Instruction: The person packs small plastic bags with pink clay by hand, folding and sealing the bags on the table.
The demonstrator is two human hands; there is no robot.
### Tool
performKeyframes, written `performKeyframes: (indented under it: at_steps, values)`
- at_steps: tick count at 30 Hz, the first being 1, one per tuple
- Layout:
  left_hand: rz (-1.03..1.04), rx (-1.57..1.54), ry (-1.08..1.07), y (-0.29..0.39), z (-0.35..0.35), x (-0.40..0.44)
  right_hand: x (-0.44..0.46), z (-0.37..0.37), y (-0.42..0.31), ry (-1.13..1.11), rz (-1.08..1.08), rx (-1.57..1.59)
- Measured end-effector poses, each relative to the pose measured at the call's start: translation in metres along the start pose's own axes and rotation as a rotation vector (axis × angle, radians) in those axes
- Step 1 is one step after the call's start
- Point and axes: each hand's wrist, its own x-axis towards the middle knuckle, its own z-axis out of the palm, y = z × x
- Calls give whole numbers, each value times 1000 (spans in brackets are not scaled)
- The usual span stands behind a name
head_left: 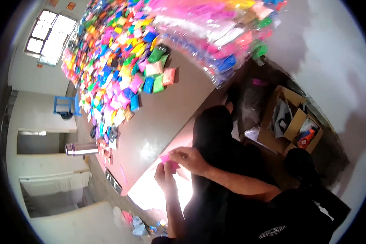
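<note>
Holding 1 pink pc (173,165) w/ 2 hands (188,160).

Small colourful packets (122,65) lie heaped on the table (162,114).

Daylight glares through a paned window (49,35) in the pale left wall (44,81). A doorway (44,143) and white door (55,183) show nearer. The brown bench (183,93) catches shine; right, a pale wall (333,44) meets dark floor (331,162).
</note>
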Motion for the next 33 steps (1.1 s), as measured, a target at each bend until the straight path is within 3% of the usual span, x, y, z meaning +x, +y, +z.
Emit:
performKeyframes:
  at_steps: [4, 5, 8, 17, 33]
  values:
    - [-37, -112, 55, 9, 1, -4, -3, 4, -5, -43, -12, -67]
    - [-30, -156, 19, -14, -10, -10, -7, 4, -7, -43, 94, -86]
    - [-43, -183, 70, -15, -14, -19, -12, 8, -9, -85, 138, -83]
    - [-89, -350, 146, -13, -20, -30, -19, 17, 1, -200, -4, -207]
    - [-74, -369, 76, -37, -43, -25, -17, 26, 18, -182, 48, -268]
